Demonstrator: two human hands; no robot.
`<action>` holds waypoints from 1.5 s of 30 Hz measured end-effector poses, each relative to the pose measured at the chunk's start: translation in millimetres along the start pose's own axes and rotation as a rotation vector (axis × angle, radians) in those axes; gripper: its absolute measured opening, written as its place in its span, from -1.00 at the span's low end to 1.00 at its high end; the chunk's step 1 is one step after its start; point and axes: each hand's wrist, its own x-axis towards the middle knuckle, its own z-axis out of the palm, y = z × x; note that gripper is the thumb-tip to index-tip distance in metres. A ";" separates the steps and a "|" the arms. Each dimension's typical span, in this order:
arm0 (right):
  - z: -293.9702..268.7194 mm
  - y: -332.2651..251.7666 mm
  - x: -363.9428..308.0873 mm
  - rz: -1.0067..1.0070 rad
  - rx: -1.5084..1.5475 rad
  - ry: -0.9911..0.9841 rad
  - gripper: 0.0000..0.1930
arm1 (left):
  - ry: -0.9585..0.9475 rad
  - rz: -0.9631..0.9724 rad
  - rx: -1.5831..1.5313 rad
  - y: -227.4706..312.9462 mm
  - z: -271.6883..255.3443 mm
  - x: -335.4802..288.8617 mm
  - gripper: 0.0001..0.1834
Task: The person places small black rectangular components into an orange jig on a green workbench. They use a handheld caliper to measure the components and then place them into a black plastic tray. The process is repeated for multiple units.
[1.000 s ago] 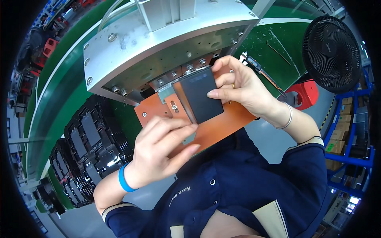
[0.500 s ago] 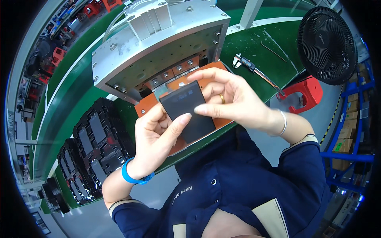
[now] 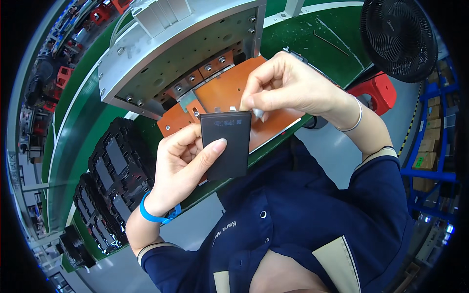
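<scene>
My left hand (image 3: 177, 163) grips a flat black rectangular battery cell (image 3: 228, 158) by its left side, thumb across its face and fingers behind. The cell is held upright, with two small light tabs at its top edge and faint print below them. At its upper right corner my right hand (image 3: 295, 90) has thumb and fingers pinched together. A small whitish bit shows beneath those fingertips; what it is I cannot make out. Behind the cell lies the orange plate (image 3: 222, 95) of a metal press fixture (image 3: 178, 46), partly covered by my hands.
Black plastic trays (image 3: 119, 168) stand at the left of the green bench. A hex key (image 3: 330, 43) lies at the far right, near a black fan (image 3: 398, 39). A partly hidden caliper (image 3: 303, 57) lies behind my right hand. A red stool (image 3: 373, 95) stands beyond the bench.
My right hand has left the cell's face and moved to its upper right corner, fingers now pinched. The left hand has turned the cell more upright and shifted slightly left.
</scene>
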 end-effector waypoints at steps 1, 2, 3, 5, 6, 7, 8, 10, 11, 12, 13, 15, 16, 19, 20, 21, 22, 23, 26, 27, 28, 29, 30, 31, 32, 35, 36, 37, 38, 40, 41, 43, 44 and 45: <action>-2.1 1.7 -0.6 0.008 0.011 0.024 -0.79 | -0.004 -0.003 -0.012 -0.9 -0.3 0.0 -0.78; -5.3 3.4 -0.8 0.015 0.022 0.048 -0.80 | 0.000 -0.014 -0.025 0.4 0.3 0.0 -0.78; -6.9 4.2 -0.6 0.023 0.033 0.072 -0.80 | 0.004 -0.025 -0.039 2.9 1.6 0.0 -0.78; -4.1 3.6 -1.1 0.075 0.045 0.059 -0.76 | 0.003 -0.034 -0.050 3.9 2.5 1.0 -0.77; -0.9 3.2 -0.8 0.107 0.045 0.044 -0.74 | 0.001 -0.031 -0.050 3.4 2.6 1.7 -0.77; 2.9 2.1 0.3 0.139 0.043 0.028 -0.72 | -0.001 -0.026 -0.049 3.2 2.2 1.6 -0.77; 6.2 1.5 2.0 0.165 -0.004 -0.011 -0.68 | -0.008 -0.020 -0.050 1.3 1.1 1.4 -0.76; 9.1 0.9 1.6 0.126 0.039 -0.047 -0.82 | -0.019 -0.009 -0.052 -3.7 -1.6 0.8 -0.76; 10.2 0.4 0.9 0.098 0.030 -0.039 -0.82 | -0.028 -0.015 -0.053 -2.3 -1.9 0.9 -0.75; 11.7 1.3 -0.1 0.049 0.024 -0.019 -0.83 | -0.037 -0.020 -0.054 0.2 -2.3 0.9 -0.75; 13.4 2.9 -1.6 0.003 0.017 0.000 -0.84 | -0.045 -0.027 -0.057 1.2 -2.3 0.7 -0.75; 14.2 3.0 -1.7 -0.021 0.015 0.032 -0.86 | -0.003 -0.002 -0.056 -2.4 0.7 1.8 -0.75; 14.0 1.3 -2.4 0.003 0.019 0.050 -0.87 | 0.013 0.009 -0.056 -3.8 2.0 2.8 -0.75; 9.5 2.5 -1.6 0.056 0.037 0.050 -0.90 | -0.042 -0.055 -0.010 2.4 -0.7 2.3 -0.74; 7.4 3.5 -0.8 0.071 0.044 0.040 -0.91 | -0.042 -0.054 -0.004 0.1 -1.6 2.3 -0.74; 6.5 4.0 -0.6 0.025 0.021 0.030 -0.90 | -0.041 -0.052 0.002 -4.5 -2.5 2.3 -0.73; 5.9 4.9 -0.4 -0.020 -0.001 0.019 -0.90 | -0.040 -0.051 0.008 -7.3 -2.9 2.4 -0.73; 5.0 6.1 0.0 -0.066 -0.024 0.009 -0.89 | -0.034 -0.065 -0.010 -5.3 -2.2 2.4 -0.73; -3.3 15.1 3.3 -0.052 0.077 0.074 -0.84 | -0.015 -0.086 -0.044 0.7 0.5 2.5 -0.73; -5.5 9.5 1.8 0.006 0.073 0.091 -0.78 | -0.011 -0.079 -0.044 -0.3 1.0 2.1 -0.73; -3.3 4.2 0.7 0.059 0.077 0.072 -0.77 | -0.009 -0.073 -0.045 -1.3 1.5 2.2 -0.73; 0.8 0.8 0.1 0.113 0.082 0.054 -0.76 | -0.017 -0.082 -0.032 -1.6 0.7 2.4 -0.73; 4.9 0.3 0.8 0.151 0.062 0.001 -0.75 | -0.025 -0.090 -0.019 -1.9 -0.7 2.3 -0.73; 8.7 -0.2 1.8 0.187 0.042 -0.053 -0.74 | -0.031 -0.098 -0.004 -1.8 -1.3 2.2 -0.74; 11.3 -2.5 1.9 0.201 -0.016 -0.117 -0.72 | -0.021 -0.096 -0.014 -2.5 -0.6 1.7 -0.74; 12.8 6.6 4.5 0.144 0.016 -0.146 -0.69 | 0.040 0.008 0.125 -5.8 -2.3 2.2 -0.76; 12.3 5.6 4.3 0.069 0.019 -0.088 -0.73 | 0.085 0.107 0.279 -7.1 -6.9 2.4 -0.76; 10.6 4.2 4.1 -0.006 0.017 -0.025 -0.76 | 0.126 0.212 0.430 -7.5 -9.4 4.4 -0.76; 9.0 2.7 3.6 -0.082 0.014 0.038 -0.79 | 0.284 0.311 0.448 -3.2 -3.7 5.2 -0.77; 6.2 -9.3 -0.7 -0.245 -0.004 0.216 -0.85 | 0.392 0.485 0.273 -5.4 -5.1 7.8 -0.87; 5.2 -13.2 -3.4 -0.365 -0.114 0.314 -0.87 | 0.364 0.485 0.131 -5.1 -11.2 1.7 -0.89; 3.5 -12.1 -3.1 -0.854 -0.668 0.370 -0.82 | -0.048 0.051 0.039 3.4 -19.7 -8.4 -0.34; 9.5 -8.3 -3.7 -0.955 -0.752 0.315 -0.83 | -0.054 -0.066 -0.200 -0.8 -6.3 -8.3 -0.20; 19.5 -2.7 -5.9 -1.055 -0.835 0.258 -0.83 | -0.059 -0.184 -0.438 -3.6 8.4 -7.5 -0.05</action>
